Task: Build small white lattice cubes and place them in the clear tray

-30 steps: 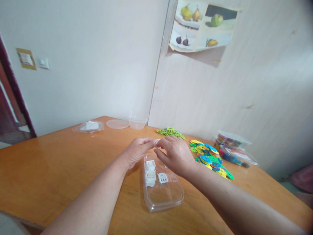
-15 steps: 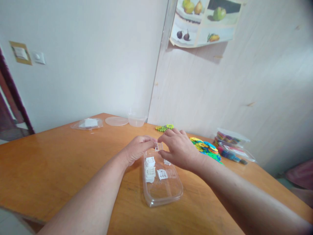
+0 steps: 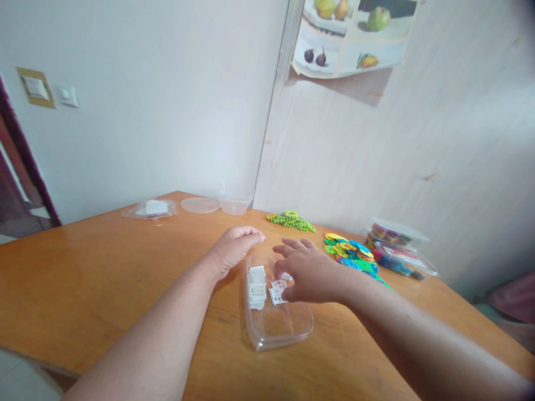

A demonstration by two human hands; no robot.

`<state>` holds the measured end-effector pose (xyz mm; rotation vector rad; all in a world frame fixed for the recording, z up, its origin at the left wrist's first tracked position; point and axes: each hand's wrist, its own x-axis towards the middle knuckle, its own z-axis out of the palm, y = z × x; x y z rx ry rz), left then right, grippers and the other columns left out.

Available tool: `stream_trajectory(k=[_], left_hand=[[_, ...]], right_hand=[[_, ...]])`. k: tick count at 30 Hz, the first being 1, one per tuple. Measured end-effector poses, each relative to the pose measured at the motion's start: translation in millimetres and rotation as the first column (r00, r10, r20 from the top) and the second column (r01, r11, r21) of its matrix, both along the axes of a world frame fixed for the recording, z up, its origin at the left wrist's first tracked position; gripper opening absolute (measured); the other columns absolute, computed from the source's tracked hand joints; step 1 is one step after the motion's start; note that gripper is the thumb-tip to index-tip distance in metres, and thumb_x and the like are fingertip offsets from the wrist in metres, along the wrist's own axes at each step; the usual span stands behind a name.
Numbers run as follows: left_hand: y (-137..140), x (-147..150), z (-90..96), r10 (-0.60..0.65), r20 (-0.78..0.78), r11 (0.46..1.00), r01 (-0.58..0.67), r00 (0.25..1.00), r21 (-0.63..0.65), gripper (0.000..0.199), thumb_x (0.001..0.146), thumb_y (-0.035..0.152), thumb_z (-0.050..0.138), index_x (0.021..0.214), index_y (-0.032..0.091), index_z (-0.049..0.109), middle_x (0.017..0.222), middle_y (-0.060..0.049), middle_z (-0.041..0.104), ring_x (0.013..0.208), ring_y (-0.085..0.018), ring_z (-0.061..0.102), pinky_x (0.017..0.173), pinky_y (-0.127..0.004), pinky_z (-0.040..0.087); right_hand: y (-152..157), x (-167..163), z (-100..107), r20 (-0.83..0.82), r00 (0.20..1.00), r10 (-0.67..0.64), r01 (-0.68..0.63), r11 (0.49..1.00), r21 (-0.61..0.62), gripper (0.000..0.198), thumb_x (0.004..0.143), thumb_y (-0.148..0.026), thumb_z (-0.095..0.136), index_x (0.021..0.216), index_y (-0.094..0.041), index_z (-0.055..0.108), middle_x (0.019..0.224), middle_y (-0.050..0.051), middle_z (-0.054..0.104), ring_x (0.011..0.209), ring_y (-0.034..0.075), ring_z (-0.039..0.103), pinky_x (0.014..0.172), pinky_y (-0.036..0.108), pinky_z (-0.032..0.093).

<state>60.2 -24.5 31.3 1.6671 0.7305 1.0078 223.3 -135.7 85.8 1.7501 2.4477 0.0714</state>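
A clear plastic tray [image 3: 284, 333] lies lengthwise on the table before me. Stacks of small white lattice pieces [image 3: 257, 292] line its left side, and a loose white lattice piece [image 3: 277, 292] rests near the middle. My left hand [image 3: 237, 249] is just past the tray's far left corner, thumb and fingers pressed together; whatever they hold is hidden. Over the tray's right side hovers my right hand [image 3: 309, 270], fingers apart and empty, its thumb in front of the loose lattice piece. Another white piece [image 3: 286, 276] shows partly beneath that hand.
Green toy pieces [image 3: 292, 221] and a pile of colourful discs [image 3: 355, 255] lie at the back right. Farther right are stacked clear boxes [image 3: 395, 239]. Along the back left stand a clear tub [image 3: 234, 204], a round lid [image 3: 200, 205] and a clear package [image 3: 151, 209].
My right hand has moved away from my left, back toward me over the loose piece, and its fingers have spread. The white piece seen between my hands no longer shows.
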Motion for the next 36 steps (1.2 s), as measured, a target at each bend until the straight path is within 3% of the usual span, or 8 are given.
stream_trajectory(k=[6,18,20,22,25,28,32,36], left_hand=[[0.5,0.0,-1.0,-0.001,-0.003,1.0,0.001,1.0,0.005,0.03,0.076,0.045,0.063,0.089,0.02,0.071,0.097,-0.004,0.072,0.099,-0.023,0.061,0.092,-0.036,0.04],[3.5,0.7,-3.7,0.003,-0.052,1.0,-0.002,0.999,0.025,0.03,0.076,0.043,0.062,0.089,0.018,0.071,0.097,-0.004,0.072,0.1,-0.023,0.061,0.091,-0.035,0.041],[3.8,0.8,-3.7,0.009,-0.062,1.0,-0.007,0.998,0.026,0.03,0.075,0.043,0.061,0.088,0.018,0.071,0.096,-0.004,0.073,0.099,-0.023,0.061,0.089,-0.034,0.041],[4.0,1.0,-3.3,0.016,-0.067,1.0,-0.014,0.998,0.021,0.03,0.075,0.044,0.061,0.087,0.018,0.071,0.095,-0.004,0.073,0.098,-0.024,0.061,0.088,-0.034,0.041],[3.8,1.8,-2.8,0.037,-0.073,0.999,-0.037,0.997,0.002,0.03,0.073,0.044,0.062,0.085,0.017,0.071,0.092,-0.005,0.073,0.096,-0.024,0.061,0.086,-0.035,0.042],[3.2,2.9,-3.1,0.054,-0.096,0.998,-0.056,0.994,-0.014,0.03,0.071,0.043,0.063,0.083,0.017,0.072,0.09,-0.005,0.073,0.094,-0.024,0.062,0.084,-0.034,0.042],[2.5,3.8,-4.8,0.07,-0.136,0.997,-0.071,0.988,-0.004,0.03,0.071,0.043,0.062,0.082,0.017,0.072,0.088,-0.005,0.073,0.092,-0.024,0.061,0.081,-0.033,0.042],[2.5,4.0,-6.2,0.05,-0.151,0.998,-0.053,0.987,-0.017,0.03,0.07,0.043,0.062,0.082,0.017,0.072,0.086,-0.005,0.073,0.087,-0.023,0.062,0.077,-0.032,0.043]], right_hand=[[1.9,-7.7,-4.9,0.052,0.998,-0.043,0.045,0.998,-0.037,0.032,0.067,-0.033,0.075,0.099,-0.028,0.074,0.147,0.011,0.044,0.143,0.04,0.02,0.108,0.067,0.014],[2.9,-9.3,-3.9,0.12,0.992,-0.042,0.049,0.997,-0.059,0.044,0.068,-0.045,0.074,0.107,-0.025,0.07,0.153,0.013,0.035,0.144,0.04,0.014,0.108,0.068,0.012],[0.5,-9.7,-2.3,0.119,0.992,-0.034,0.033,0.999,0.013,0.046,0.071,-0.045,0.071,0.111,-0.022,0.069,0.152,0.014,0.036,0.142,0.04,0.019,0.108,0.063,0.018],[-3.3,-10.7,1.6,0.092,0.995,-0.027,0.016,0.993,0.117,0.037,0.078,-0.039,0.065,0.11,-0.021,0.069,0.143,0.014,0.047,0.133,0.037,0.036,0.104,0.054,0.03],[-10.2,-11.8,10.0,0.068,0.997,-0.033,0.02,0.982,0.186,0.024,0.086,-0.027,0.051,0.098,-0.022,0.071,0.109,0.011,0.066,0.1,0.026,0.058,0.083,0.038,0.04],[-15.9,-11.9,16.4,0.119,0.992,0.033,-0.042,0.996,0.08,0.028,0.086,-0.02,0.047,0.092,-0.024,0.074,0.089,0.008,0.069,0.084,0.022,0.06,0.074,0.034,0.037],[-17.7,-16.9,19.2,0.236,0.957,0.168,-0.141,0.982,-0.128,0.03,0.084,-0.016,0.051,0.094,-0.031,0.075,0.084,0.005,0.072,0.082,0.022,0.062,0.079,0.038,0.035],[-14.8,-29.4,20.5,0.371,0.903,0.214,-0.131,0.963,-0.237,0.033,0.082,-0.013,0.053,0.101,-0.028,0.075,0.085,0.008,0.073,0.08,0.025,0.064,0.081,0.044,0.035]])
